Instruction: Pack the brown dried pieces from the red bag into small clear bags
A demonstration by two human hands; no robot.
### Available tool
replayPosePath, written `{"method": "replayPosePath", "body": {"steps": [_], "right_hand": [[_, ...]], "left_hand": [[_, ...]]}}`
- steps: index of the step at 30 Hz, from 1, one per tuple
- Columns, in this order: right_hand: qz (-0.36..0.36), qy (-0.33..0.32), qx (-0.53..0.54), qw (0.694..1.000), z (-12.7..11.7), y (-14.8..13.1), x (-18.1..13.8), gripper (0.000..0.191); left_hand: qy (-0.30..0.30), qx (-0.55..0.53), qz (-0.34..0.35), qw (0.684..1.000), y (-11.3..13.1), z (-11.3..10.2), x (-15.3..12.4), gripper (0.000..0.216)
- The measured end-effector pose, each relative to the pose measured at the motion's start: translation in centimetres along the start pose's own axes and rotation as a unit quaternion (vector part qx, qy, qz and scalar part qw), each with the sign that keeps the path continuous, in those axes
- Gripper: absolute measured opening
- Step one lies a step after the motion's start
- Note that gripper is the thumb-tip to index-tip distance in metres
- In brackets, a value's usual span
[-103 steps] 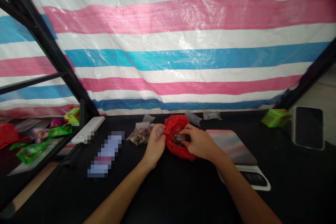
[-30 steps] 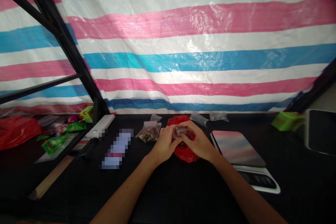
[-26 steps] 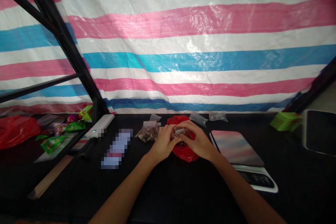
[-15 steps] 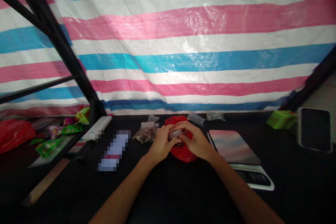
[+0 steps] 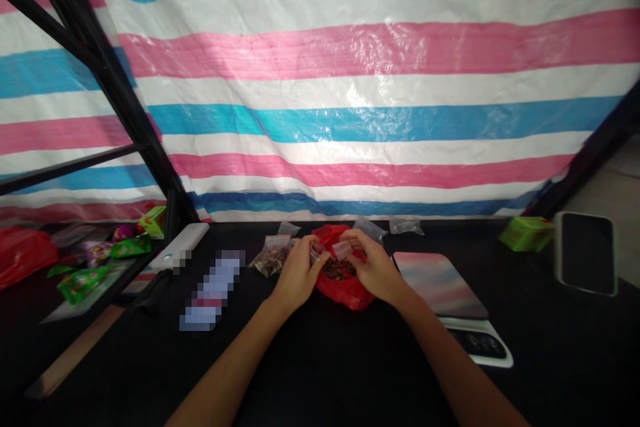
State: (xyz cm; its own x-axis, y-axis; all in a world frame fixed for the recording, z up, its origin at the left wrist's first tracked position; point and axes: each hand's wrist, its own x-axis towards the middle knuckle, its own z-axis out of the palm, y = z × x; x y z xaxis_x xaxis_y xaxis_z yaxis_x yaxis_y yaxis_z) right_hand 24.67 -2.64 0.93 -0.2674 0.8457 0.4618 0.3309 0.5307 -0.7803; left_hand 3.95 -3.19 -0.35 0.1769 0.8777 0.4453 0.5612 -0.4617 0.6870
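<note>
Left hand (image 5: 296, 273), right hand (image 5: 376, 271) each pinch clear plastic (image 5: 343, 251) over red bag (image 5: 345, 295); scale (image 5: 441, 284) at its 4 o'clock, filled pouch (image 5: 270, 261) at 9

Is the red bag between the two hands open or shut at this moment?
Open: the red bag has its mouth spread, and a heap of brown bits shows inside.

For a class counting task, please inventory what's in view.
Sheet: one, multicoloured, back
Bars: several, black, sides
Table: one, black, below
Bags: two, red, centre, left
Pieces: many, brown, centre bag
Filled bag: one, clear, left
Small bags: several, clear, back
Scale: one, white, pinkish, right
Boxes: two, green, right, left
Screen: one, dark, right
Device: one, white, left
Packets: several, green, purple, left
Pixelated item: one, bluish, left
Strip: one, tan, left
Left hand, right hand: two, bare, centre, holding clear plastic
</note>
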Motion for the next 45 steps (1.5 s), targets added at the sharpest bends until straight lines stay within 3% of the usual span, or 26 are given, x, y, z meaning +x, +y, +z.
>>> {"method": "replayPosePath", "body": {"steps": [4,7,9,12,17,23,28,32,35,39,42,45], "right_hand": [[-0.028,-0.078,-0.1,0.992,-1.1,0.6,-0.1,0.043],[-0.024,-0.1,-0.127,0.987,-1.7,0.6,-0.3,0.044],[-0.014,-0.109,-0.131,0.985,-1.7,0.4,-0.4,0.047],[-0.001,-0.125,-0.139,0.982,-1.6,0.2,-0.5,0.043],[0.003,-0.139,-0.127,0.982,-1.5,0.0,-0.7,0.036],[-0.015,-0.133,-0.158,0.978,-1.0,0.0,-0.6,0.044],[-0.021,-0.127,-0.198,0.972,-0.3,-0.1,-0.6,0.039],[-0.015,-0.114,-0.199,0.973,0.1,-0.5,-0.7,0.038],[0.01,-0.097,-0.184,0.978,0.2,-0.4,-0.6,0.038],[0.038,-0.065,-0.107,0.991,0.1,-0.3,-0.3,0.039],[0.031,-0.044,-0.02,0.998,0.1,-0.6,0.0,0.039],[0.001,-0.034,0.0,0.999,0.2,-1.1,0.1,0.038]], "left_hand": [[0.053,0.048,-0.083,0.994,0.7,-0.5,0.1,0.027],[0.054,0.072,-0.143,0.986,0.9,-0.4,0.0,0.023],[0.027,0.029,-0.158,0.987,0.9,0.1,-0.2,0.022],[-0.009,-0.103,-0.155,0.982,0.6,0.9,-0.3,0.041],[-0.008,-0.249,-0.234,0.94,0.3,1.5,-0.1,0.048],[0.005,-0.313,-0.257,0.914,0.8,1.2,0.1,0.044],[0.017,-0.306,-0.27,0.913,1.1,1.3,-0.1,0.043],[0.033,-0.355,-0.278,0.892,1.1,1.3,0.1,0.04],[0.047,-0.315,-0.244,0.916,0.9,1.0,0.2,0.036],[0.066,-0.144,-0.071,0.985,0.3,0.6,0.3,0.03],[0.04,-0.059,0.002,0.997,-0.1,0.6,0.1,0.035],[0.008,-0.04,0.009,0.999,-0.5,0.7,-0.1,0.044]]}}
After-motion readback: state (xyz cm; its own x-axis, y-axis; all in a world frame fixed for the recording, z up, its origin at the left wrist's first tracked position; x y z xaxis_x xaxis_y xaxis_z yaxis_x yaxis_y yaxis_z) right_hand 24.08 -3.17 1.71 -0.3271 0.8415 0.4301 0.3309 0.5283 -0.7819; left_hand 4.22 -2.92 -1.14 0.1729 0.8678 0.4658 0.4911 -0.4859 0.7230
